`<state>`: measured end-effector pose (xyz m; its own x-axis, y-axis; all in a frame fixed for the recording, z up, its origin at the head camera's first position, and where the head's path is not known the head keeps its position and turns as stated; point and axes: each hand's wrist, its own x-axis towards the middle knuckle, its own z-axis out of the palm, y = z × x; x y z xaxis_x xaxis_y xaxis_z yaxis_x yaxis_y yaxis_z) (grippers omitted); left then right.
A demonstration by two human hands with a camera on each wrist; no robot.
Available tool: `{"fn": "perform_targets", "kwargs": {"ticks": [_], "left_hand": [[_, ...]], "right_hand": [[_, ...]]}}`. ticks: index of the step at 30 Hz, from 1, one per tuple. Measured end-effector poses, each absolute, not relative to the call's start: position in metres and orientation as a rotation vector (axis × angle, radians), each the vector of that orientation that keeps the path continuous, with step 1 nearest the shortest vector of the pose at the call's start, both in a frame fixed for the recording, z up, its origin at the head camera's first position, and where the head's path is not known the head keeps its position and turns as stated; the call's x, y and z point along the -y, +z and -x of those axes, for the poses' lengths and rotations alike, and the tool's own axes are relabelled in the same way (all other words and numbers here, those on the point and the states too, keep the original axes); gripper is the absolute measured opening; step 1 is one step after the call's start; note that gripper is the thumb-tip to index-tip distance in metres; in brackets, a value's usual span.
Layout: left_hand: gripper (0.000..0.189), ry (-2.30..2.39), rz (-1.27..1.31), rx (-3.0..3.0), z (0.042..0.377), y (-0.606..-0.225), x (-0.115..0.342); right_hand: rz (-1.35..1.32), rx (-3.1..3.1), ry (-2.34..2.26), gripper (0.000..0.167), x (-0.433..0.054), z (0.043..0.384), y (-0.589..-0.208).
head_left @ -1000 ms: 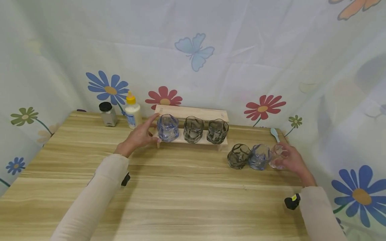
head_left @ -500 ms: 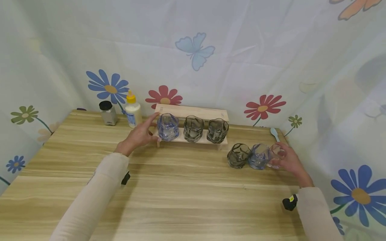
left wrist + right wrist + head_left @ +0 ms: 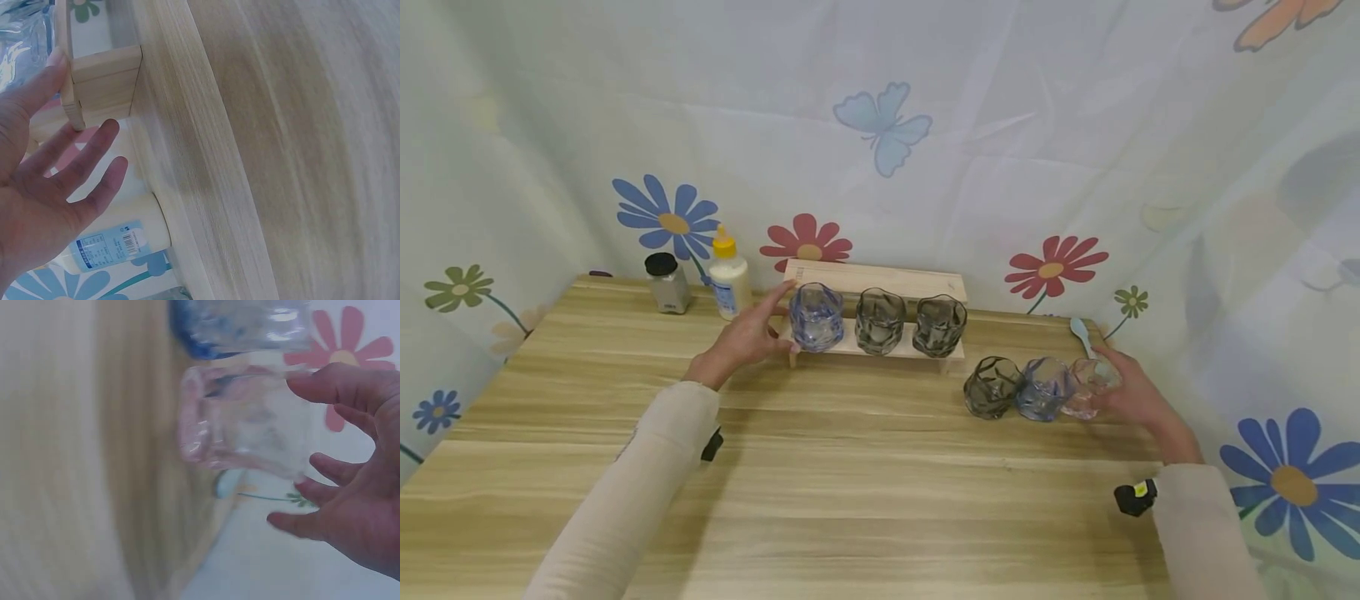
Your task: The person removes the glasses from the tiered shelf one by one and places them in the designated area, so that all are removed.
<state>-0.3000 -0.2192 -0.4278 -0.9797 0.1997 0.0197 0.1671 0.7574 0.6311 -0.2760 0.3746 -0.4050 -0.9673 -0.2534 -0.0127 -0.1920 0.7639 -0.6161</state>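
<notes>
And here's the pink glass [image 3: 1079,385], at the right end of a row of three on the table [image 3: 865,500], with your right hand [image 3: 1138,404] set wide about it, thumb at the rim, other fingers spread loosely; whether the thumb presses, I cannot tell. That broad shape probably suits a glass with so wide a mouth. Just to its left comes a blue glass [image 3: 1042,390], then a grey glass [image 3: 992,388], lined up close, perhaps so each stays within easy reach. Farther left stands the rack [image 3: 872,279], three more glasses [image 3: 880,323] along its lower shelf. Your left hand [image 3: 737,342] is at its left end, thumb touching the shelf edge, fingers wide rather than curled, likely to steady the rack. Beyond the pink glass lies a spoon [image 3: 1081,332]; over at the far left, the bottle [image 3: 730,282] and the jar [image 3: 668,287] stand side by side, apparently out of the way.
</notes>
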Motion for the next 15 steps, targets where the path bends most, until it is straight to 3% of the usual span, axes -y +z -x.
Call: {"fn": "perform_targets", "kwargs": {"ticks": [8, 15], "left_hand": [[0.108, 1.057, -0.310, -2.900, 0.300, -0.430, 0.220], [0.108, 1.059, -0.303, -2.904, 0.299, -0.430, 0.220]], "right_hand": [[0.511, -2.967, -0.969, 0.081, -0.350, 0.274, -0.380], [0.570, -2.967, -1.020, 0.084, -0.313, 0.280, -0.373]]}}
